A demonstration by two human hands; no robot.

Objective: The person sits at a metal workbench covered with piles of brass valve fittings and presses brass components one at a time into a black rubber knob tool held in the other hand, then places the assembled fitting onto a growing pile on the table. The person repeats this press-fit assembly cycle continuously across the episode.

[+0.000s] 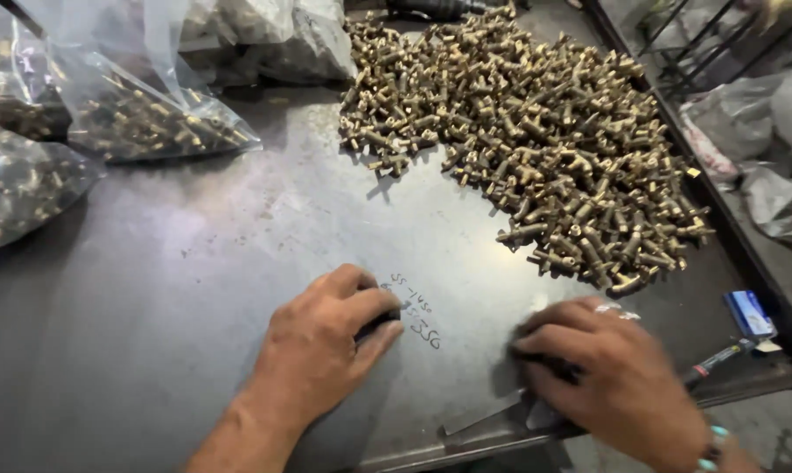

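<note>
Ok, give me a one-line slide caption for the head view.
Left hand and right hand rest on a grey metal table near a brass fittings pile and bagged fittings.

Under the fingers (374, 320) of the left hand (326, 346) lies a table (194, 289) of dull grey sheet metal, smooth, faintly scuffed, with a soft sheen. Beyond the fingertips sits a heap of brass-coloured metal fittings (536, 149), bright and slightly glossy. Far left of the fingers, clear glossy plastic bags (142, 105) hold more of the same metal. Beside the right hand (615, 377), a dark matt tool (720, 357), perhaps a plastic-handled one, is too blurred to judge. A small glossy blue packet (749, 313) lies past it.
</note>
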